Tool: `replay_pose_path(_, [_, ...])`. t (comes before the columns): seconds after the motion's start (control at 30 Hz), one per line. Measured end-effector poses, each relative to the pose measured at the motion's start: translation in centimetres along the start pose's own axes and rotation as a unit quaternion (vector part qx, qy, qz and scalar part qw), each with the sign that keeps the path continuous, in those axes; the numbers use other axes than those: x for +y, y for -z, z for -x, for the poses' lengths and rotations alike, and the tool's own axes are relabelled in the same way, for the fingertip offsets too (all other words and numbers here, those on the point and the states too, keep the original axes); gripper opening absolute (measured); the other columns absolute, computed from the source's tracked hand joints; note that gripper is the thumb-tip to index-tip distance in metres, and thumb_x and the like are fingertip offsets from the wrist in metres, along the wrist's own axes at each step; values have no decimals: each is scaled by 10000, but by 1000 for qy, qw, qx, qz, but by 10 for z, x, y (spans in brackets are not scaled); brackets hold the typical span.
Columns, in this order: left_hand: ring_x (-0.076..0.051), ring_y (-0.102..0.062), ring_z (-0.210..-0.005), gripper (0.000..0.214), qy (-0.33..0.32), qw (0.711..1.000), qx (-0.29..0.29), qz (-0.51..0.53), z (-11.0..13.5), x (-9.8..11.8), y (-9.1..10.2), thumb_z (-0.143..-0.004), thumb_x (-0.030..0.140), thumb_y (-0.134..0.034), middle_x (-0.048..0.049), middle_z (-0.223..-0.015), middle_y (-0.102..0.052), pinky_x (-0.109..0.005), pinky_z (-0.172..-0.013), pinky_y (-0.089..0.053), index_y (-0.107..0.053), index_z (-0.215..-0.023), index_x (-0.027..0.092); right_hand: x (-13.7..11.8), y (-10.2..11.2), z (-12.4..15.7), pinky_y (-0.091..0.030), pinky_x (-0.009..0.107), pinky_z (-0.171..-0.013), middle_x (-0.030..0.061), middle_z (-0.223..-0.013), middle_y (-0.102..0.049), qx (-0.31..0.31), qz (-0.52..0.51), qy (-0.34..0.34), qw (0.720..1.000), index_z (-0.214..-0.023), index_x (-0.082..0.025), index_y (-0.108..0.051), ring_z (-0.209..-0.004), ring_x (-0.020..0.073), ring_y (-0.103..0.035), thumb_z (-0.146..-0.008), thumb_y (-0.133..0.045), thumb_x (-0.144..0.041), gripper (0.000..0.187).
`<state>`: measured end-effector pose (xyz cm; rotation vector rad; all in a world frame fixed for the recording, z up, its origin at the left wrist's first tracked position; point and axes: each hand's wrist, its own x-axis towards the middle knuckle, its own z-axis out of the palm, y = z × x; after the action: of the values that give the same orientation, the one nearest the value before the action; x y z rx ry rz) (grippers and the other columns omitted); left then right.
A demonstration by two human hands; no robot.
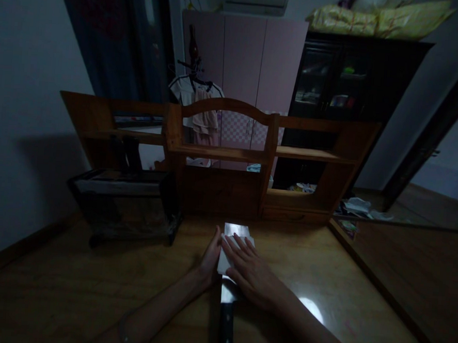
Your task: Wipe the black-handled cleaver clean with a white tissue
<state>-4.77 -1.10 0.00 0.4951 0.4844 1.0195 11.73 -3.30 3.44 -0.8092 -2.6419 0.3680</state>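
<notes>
A knife [229, 294] with a broad, shiny blade and a black handle points away from me above the wooden tabletop. Across the middle of its blade lies a white folded tissue [224, 264]. My right hand [251, 274] rests flat on the tissue, fingers stretched out and slightly apart. Along the left edge of the tissue and blade is my left hand [210, 258], upright on its side with the visible finger straight. Its other fingers are hidden, so whether they reach under the blade I cannot tell. The blade's tip end shows beyond the tissue.
A black-framed rack with a clear front [128, 206] stands at the left, with dark handles rising from it. Behind my hands a wooden shelf unit [222, 153] borders the table [159, 296]. A raised wooden edge [377, 284] runs down the right side.
</notes>
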Motion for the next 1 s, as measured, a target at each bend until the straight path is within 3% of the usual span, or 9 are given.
replay_pose_path(0.33, [-308, -575, -1208, 749, -11, 1000, 16, 17, 1, 6, 1, -931, 654, -324, -180, -1235, -651, -415, -1109, -314, -502, -1373, 76, 17, -9, 4, -180, 446, -1209, 26, -1607, -119, 12, -18, -39, 999, -1546, -252, -112, -1480, 204, -107, -1021, -280, -471, 593])
replay_pose_path(0.5, [-299, -534, -1259, 729, -28, 999, -11, 37, 1, 7, -9, -947, 626, -321, -178, -1282, -623, -384, -1126, -300, -515, -1365, 61, 33, -16, 6, -222, 504, -1188, 66, -1600, -130, 45, -19, -88, 995, -1546, -240, -120, -1473, 246, -122, -1015, -300, -473, 606])
replay_pose_path(0.67, [-293, -503, -1292, 696, -34, 998, -39, 41, -4, 4, -6, -953, 594, -354, -169, -1308, -608, -371, -1135, -295, -540, -1342, 48, 46, -23, 6, -254, 527, -1171, 95, -1592, -147, 77, -9, -106, 991, -1546, -215, -136, -1466, 268, -140, -1017, -297, -461, 605])
replay_pose_path(1.0, [-300, -591, -1191, 588, -42, 999, 24, -10, 1, 6, -10, -943, 491, -466, -159, -1228, -661, -378, -1105, -342, -571, -1314, 48, 45, -24, 6, -263, 542, -1160, 105, -1589, -153, 116, -3, -137, 984, -1548, -211, -118, -1461, 276, -159, -1006, -300, -494, 638])
